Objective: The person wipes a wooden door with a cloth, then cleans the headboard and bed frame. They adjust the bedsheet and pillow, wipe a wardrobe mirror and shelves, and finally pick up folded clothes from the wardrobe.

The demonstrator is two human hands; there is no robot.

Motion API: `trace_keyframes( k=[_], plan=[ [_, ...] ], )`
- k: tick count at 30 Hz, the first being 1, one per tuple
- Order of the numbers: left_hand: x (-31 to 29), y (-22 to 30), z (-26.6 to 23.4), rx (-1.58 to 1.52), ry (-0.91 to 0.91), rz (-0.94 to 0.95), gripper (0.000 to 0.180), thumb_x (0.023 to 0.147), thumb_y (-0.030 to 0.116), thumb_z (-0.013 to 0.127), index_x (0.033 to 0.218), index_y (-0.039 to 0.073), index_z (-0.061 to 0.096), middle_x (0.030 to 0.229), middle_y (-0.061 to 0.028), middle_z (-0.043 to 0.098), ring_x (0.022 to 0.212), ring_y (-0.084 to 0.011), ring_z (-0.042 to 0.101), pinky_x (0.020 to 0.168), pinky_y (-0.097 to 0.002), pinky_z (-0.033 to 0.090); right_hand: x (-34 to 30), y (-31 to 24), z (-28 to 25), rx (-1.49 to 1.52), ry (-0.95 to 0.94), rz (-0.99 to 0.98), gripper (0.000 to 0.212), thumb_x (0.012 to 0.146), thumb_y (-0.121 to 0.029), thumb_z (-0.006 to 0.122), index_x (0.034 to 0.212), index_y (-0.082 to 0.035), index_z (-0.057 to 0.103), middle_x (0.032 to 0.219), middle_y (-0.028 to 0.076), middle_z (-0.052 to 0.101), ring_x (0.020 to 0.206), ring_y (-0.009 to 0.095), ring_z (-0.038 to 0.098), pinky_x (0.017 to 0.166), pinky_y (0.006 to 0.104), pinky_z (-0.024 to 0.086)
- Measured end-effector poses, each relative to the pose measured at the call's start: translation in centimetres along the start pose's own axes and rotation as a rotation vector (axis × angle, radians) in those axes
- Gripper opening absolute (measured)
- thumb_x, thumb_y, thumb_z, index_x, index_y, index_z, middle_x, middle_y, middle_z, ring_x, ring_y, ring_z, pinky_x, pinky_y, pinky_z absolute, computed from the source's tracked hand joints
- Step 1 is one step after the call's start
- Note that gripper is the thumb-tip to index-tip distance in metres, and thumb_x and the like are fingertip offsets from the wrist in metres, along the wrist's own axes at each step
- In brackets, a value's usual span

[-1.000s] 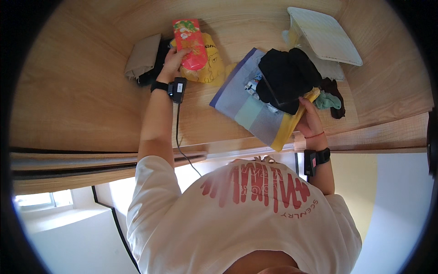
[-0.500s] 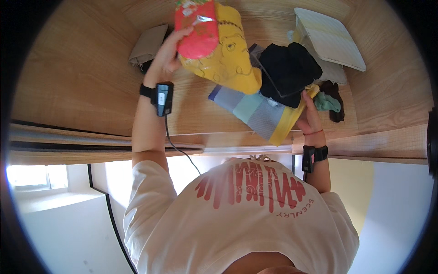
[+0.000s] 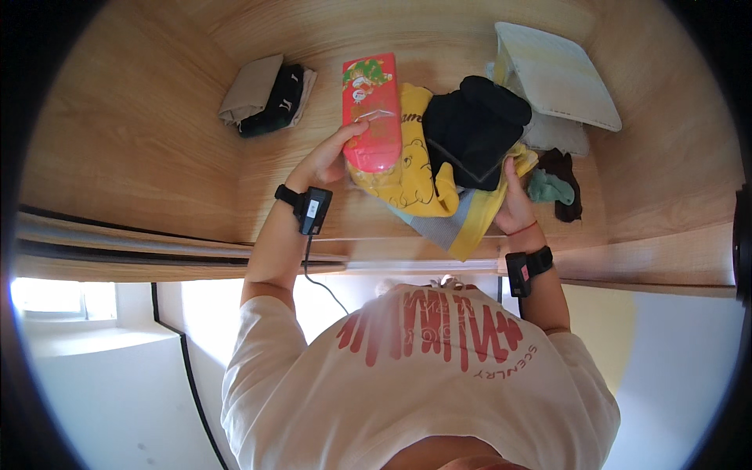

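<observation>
My left hand [image 3: 335, 155] is closed on the near left edge of a red packet [image 3: 374, 106], its thumb on top. Directly under the packet lies a yellow cloth [image 3: 415, 180] with line drawings, perhaps also in that grip; the fingers below are hidden. A folded black garment [image 3: 478, 125] rests against the yellow cloth's right side. Beneath both is a grey and blue cloth with a yellow border [image 3: 471, 227]. My right hand [image 3: 515, 202] grips this cloth at its right yellow edge, thumb up.
Folded beige and black clothes [image 3: 270, 98] lie at the wooden compartment's back left. A white ribbed panel [image 3: 556, 74] leans at the back right, above a greyish bundle [image 3: 556, 135]. Small green [image 3: 551, 188] and brown [image 3: 570, 207] cloth pieces lie right of my right hand.
My left hand has come down and right with the red packet and yellow cloth, now against the black garment. The folded clothes at left are uncovered. My right hand has shifted slightly left.
</observation>
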State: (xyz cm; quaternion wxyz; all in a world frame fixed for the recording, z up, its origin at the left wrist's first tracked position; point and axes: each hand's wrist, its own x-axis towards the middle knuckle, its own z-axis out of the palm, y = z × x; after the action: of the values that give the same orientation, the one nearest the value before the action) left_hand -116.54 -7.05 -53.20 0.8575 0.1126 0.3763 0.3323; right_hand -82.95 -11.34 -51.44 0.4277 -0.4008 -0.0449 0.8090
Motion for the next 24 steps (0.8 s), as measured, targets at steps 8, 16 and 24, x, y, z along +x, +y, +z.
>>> trace_keyframes(
  k=[8,16,24],
  plan=[
    [-1.1,-2.0,6.7,0.059,-0.021,0.095,0.056,0.089,0.032,0.058,0.137,0.011,0.038,0.130,-0.0120,0.051,0.117,-0.0223,0.053,0.100,-0.0391,0.042,-3.2,-3.3,-1.5,-0.034,-0.082,0.024,0.046,0.095,-0.036,0.049,0.132,-0.010,0.043,0.128,0.005,0.051,0.114,0.020,0.051,0.096,0.0370,0.044],
    [2.0,2.4,0.6,0.030,-0.053,0.086,0.065,0.087,0.026,0.061,0.140,0.006,0.029,0.135,-0.0097,0.046,0.121,-0.0189,0.047,0.102,-0.0343,0.038,3.9,-1.7,0.3,-0.057,0.089,-0.017,0.035,0.095,-0.029,0.051,0.123,-0.009,0.050,0.119,0.006,0.058,0.106,0.020,0.057,0.091,0.0370,0.048],
    [3.6,1.8,-6.8,0.006,0.035,0.200,0.064,0.084,0.018,0.064,0.137,0.005,0.031,0.132,-0.0111,0.048,0.117,-0.0191,0.051,0.098,-0.0332,0.042,8.9,2.7,-1.2,-0.073,0.055,0.059,0.043,0.096,-0.036,0.046,0.126,-0.006,0.048,0.121,0.009,0.057,0.108,0.024,0.056,0.093,0.0391,0.048]
  ],
)
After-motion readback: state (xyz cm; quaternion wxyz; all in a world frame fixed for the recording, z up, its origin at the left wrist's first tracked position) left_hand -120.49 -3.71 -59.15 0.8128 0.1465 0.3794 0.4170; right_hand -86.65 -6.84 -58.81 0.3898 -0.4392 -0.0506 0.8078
